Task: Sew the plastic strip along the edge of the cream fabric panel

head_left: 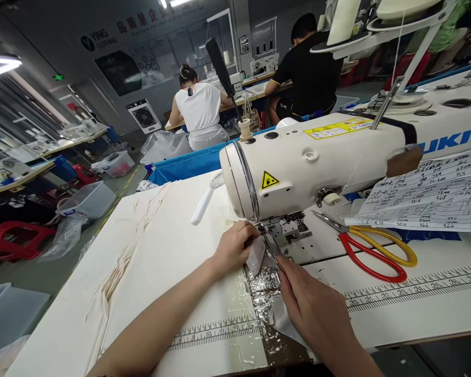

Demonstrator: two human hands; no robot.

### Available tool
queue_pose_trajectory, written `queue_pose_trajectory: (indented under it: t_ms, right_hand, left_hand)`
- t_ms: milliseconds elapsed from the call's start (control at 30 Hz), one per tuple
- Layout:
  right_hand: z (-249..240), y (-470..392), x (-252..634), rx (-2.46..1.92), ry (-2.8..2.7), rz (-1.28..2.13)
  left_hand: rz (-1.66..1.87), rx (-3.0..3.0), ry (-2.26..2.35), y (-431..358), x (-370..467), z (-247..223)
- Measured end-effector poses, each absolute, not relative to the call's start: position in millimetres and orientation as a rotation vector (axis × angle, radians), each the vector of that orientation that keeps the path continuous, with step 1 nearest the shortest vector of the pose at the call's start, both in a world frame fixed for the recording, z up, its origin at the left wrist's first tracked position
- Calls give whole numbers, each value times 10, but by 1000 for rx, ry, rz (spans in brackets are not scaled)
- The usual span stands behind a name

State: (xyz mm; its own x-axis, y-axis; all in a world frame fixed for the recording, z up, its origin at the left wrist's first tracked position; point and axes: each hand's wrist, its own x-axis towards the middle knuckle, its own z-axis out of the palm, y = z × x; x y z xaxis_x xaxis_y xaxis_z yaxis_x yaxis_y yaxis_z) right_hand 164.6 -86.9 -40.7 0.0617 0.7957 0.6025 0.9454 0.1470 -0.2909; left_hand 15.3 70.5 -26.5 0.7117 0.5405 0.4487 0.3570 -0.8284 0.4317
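Two bare hands, left hand and right hand, fingers pinching a small white fabric piece at centre frame beneath the cream sewing machine head, apparently positioning it; stitching next would call for steady alignment.

The white industrial sewing machine runs off the right edge, its blue brand lettering cut short. Its needle is hidden behind the left hand. The handwritten figures on the white paper sheet are too small to read.
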Motion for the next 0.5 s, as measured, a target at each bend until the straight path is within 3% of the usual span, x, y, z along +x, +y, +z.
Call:
queue_pose_trajectory:
  t_ms: [300, 500]
  right_hand:
    - [-331, -842, 1650, -1668, -1748, -331]
    - [-323, -808, 1619, -1697, -1736, -377]
  left_hand:
    - [788, 2473, 727, 731, 145, -241]
    - [865, 2707, 573, 706, 144, -264]
